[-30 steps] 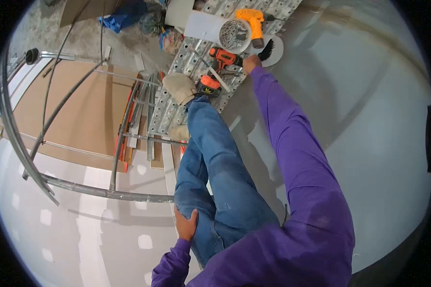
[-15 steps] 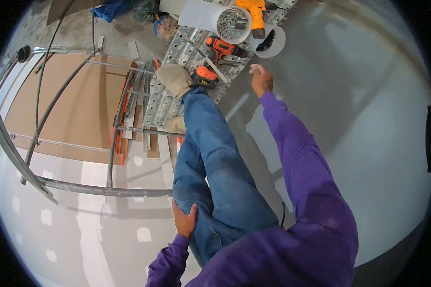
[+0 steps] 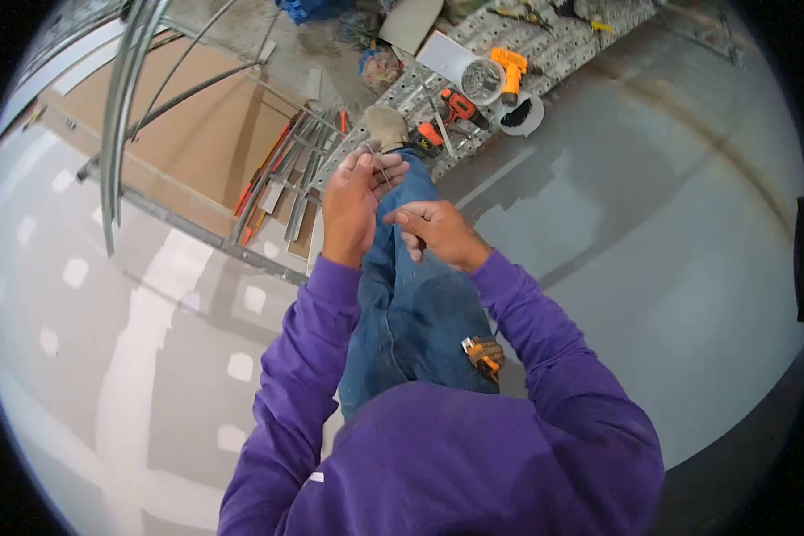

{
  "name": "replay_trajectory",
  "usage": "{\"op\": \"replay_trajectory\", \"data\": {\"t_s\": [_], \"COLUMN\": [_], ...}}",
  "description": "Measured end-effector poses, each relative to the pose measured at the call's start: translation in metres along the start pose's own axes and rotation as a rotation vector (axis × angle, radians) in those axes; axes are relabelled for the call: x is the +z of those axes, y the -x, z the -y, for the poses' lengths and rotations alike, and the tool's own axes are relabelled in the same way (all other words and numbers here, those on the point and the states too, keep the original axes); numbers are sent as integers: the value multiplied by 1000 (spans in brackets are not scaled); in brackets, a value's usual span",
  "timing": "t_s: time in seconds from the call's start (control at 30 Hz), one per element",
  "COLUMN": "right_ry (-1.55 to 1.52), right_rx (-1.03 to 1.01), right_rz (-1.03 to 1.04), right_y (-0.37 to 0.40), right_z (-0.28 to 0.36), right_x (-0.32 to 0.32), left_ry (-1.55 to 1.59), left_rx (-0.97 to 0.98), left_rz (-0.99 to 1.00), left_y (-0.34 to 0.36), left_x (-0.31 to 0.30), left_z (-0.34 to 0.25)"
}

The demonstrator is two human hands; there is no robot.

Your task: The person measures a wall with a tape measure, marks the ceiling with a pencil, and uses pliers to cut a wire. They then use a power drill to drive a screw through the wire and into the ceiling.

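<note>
Holding both hands raised over the jeans (image 3: 411,295), close to each other. Left hand (image 3: 353,201) half open, palm turned inward, fingers loosely bent and set off from the thumb. Across those fingers, a thin wire-like piece (image 3: 381,170); cannot tell whether gripped there or only touched. Right hand (image 3: 436,232) just beside and nearer the body, thumb and forefinger drawn together, other fingers curled in; cannot tell whether pinching the far end of that same piece. Just beyond the left hand, a beige shoe (image 3: 385,127) on a perforated metal plank (image 3: 413,87). Farther out, past the right hand, an orange-and-black drill (image 3: 461,106), a yellow drill (image 3: 511,70) and a white bucket (image 3: 448,59) of small metal fasteners
</note>
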State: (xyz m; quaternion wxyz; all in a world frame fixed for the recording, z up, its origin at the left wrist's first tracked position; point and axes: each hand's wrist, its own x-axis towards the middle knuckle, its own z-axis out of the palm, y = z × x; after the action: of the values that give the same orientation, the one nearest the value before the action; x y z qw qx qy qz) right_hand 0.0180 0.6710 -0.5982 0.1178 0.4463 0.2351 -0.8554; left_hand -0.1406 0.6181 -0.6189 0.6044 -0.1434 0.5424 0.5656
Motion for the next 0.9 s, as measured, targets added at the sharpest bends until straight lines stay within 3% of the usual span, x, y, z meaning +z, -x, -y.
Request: {"op": "replay_trajectory", "data": {"t_s": [0.1,0.17,0.27,0.37,0.47,0.57,0.9], "right_ry": [-54,2,248,300,425,475,584], "right_rx": [-3,3,-167,-230,-357,-316,-394], "right_rz": [11,7,0,-59,-95,-79,94], "right_y": [35,59,80,98,109,124,144], "right_z": [20,30,16,22,30,52,84], "right_x": [50,79,111,143,166,190,227], "left_ry": [188,235,353,448,414,338,294], "left_rx": [20,151,257,320,408,585,727], "left_rz": [24,-7,-67,-56,-45,-93,-129], "left_y": [38,62,94,119,142,171,231], "left_x": [6,6,8,12,16,26,27], "left_z": [-46,-74,-109,-137,-158,-180,-226]}}
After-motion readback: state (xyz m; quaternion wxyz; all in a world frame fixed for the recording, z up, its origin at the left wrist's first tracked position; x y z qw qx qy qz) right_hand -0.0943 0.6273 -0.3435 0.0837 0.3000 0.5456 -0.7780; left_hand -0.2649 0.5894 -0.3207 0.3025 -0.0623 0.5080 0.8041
